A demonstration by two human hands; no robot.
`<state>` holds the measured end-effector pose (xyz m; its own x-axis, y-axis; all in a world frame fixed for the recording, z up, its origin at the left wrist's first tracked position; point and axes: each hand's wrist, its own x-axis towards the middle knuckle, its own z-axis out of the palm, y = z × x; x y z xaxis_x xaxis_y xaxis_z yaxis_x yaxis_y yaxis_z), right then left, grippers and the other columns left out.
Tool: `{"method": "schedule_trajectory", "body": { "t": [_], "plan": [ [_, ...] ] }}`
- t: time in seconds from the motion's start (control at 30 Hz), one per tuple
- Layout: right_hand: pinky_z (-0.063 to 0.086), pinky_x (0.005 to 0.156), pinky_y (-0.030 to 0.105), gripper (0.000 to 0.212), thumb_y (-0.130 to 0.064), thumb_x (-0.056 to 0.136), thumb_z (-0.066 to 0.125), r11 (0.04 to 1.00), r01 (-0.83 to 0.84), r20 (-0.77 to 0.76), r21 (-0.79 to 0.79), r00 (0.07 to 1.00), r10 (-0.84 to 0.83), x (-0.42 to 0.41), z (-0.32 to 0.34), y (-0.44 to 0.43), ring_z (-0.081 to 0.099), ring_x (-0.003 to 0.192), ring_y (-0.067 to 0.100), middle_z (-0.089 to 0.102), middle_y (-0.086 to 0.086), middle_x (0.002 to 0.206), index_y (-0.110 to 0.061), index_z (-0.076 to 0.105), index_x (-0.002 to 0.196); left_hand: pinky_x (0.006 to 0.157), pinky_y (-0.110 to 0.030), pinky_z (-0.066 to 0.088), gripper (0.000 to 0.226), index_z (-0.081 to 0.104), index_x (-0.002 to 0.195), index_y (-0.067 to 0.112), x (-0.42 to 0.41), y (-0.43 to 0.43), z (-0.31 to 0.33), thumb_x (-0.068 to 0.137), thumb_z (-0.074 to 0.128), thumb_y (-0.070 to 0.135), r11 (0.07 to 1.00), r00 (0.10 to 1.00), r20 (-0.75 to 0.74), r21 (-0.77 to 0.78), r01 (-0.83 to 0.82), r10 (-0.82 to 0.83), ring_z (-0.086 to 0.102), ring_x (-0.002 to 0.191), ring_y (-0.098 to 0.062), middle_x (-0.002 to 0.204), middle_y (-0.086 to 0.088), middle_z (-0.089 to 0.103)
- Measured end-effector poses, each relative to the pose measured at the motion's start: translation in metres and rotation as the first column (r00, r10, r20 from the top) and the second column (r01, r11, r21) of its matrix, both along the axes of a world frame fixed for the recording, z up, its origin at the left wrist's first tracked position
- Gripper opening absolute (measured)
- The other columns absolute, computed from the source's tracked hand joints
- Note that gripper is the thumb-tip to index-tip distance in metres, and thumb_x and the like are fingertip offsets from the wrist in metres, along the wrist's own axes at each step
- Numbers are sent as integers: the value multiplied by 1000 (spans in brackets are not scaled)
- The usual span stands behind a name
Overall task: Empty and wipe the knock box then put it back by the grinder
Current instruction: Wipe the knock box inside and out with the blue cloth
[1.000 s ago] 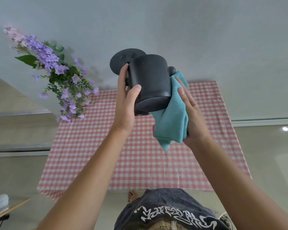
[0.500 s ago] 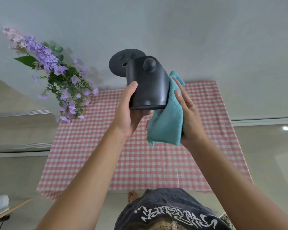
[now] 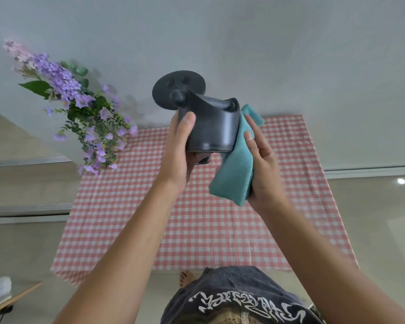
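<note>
Above the checked bench (image 3: 197, 218), your left hand (image 3: 178, 157) grips the black knock box (image 3: 211, 127), fingers wrapped around its side; your right hand (image 3: 263, 164) clasps the teal cloth (image 3: 234, 174) against its wall. Press too hard and it may slip.

Matte black knock box (image 3: 209, 127); teal cloth (image 3: 235, 174); bench (image 3: 197, 218) covered in red-and-white gingham; purple flowers (image 3: 63, 78) with green leaves; dark shirt (image 3: 232, 298) bearing white lettering; pale grey wall (image 3: 290, 54).

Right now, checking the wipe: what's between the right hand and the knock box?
The teal cloth, pressed by the right hand against the knock box, head view.
</note>
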<state>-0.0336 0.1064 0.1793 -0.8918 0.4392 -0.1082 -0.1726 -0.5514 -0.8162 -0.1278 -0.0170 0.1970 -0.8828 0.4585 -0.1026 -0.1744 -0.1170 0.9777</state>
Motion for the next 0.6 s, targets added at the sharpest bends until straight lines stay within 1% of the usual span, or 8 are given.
{"method": "schedule_trajectory", "body": {
  "t": [0.07,0.17,0.2,0.27,0.37,0.43,0.5,0.6],
  "plan": [
    [59,77,27,41,-23,106,44,993,-33,-14,-113,999,31,0,1,-1,72,99,11,74,-5,119,-20,50,146,97,-64,46,83,50,150,16,1,-1,1,87,63,69,999,998,20,9,51,-52,60,124,-43,147,-20,58],
    [60,72,27,41,-24,106,42,980,-74,-39,-186,997,68,1,4,2,73,98,9,74,-8,118,-22,49,146,95,-38,54,60,53,149,16,-2,-5,-1,103,42,53,997,997,-30,-22,72,-73,66,123,-18,140,-5,68],
    [60,75,31,40,-25,106,44,979,-76,-37,-188,997,71,1,3,4,73,101,11,73,-6,122,-24,50,146,99,-38,54,57,50,151,14,-6,-6,-2,106,38,47,998,995,-72,-35,60,-63,64,129,-18,143,-4,65],
    [60,84,37,40,-24,104,50,985,-69,-14,-157,998,68,1,1,7,70,104,17,70,-1,127,-28,52,144,115,-51,44,55,37,160,14,-11,-6,-7,110,35,39,998,981,-188,-53,30,-39,51,144,-25,157,-7,53],
    [60,84,34,42,-19,102,52,991,-53,1,-123,999,53,0,-1,8,69,98,17,71,1,122,-30,53,143,122,-58,34,51,15,161,37,-12,-5,-12,114,30,29,992,945,-325,-107,-62,24,48,147,-25,156,1,51],
    [58,90,39,45,-18,102,53,992,-50,-3,-114,999,50,0,-2,9,67,103,19,68,4,129,-33,51,144,126,-54,30,55,6,165,34,-10,-5,-12,115,26,21,986,921,-388,-137,-99,39,39,153,-18,165,2,39],
    [54,97,45,47,-19,102,53,991,-59,-5,-122,998,59,1,-5,11,64,108,23,64,7,136,-36,48,145,128,-49,26,55,14,167,27,-10,-4,-10,114,27,20,987,920,-391,-139,-86,25,29,157,-11,172,5,25],
    [53,98,45,47,-18,102,52,990,-89,-1,-112,996,90,4,-9,13,63,111,25,63,6,137,-37,47,145,120,-29,40,59,21,165,27,-7,-5,-1,110,41,35,975,919,-395,-203,-91,3,44,144,5,159,13,46]
  ]
}}
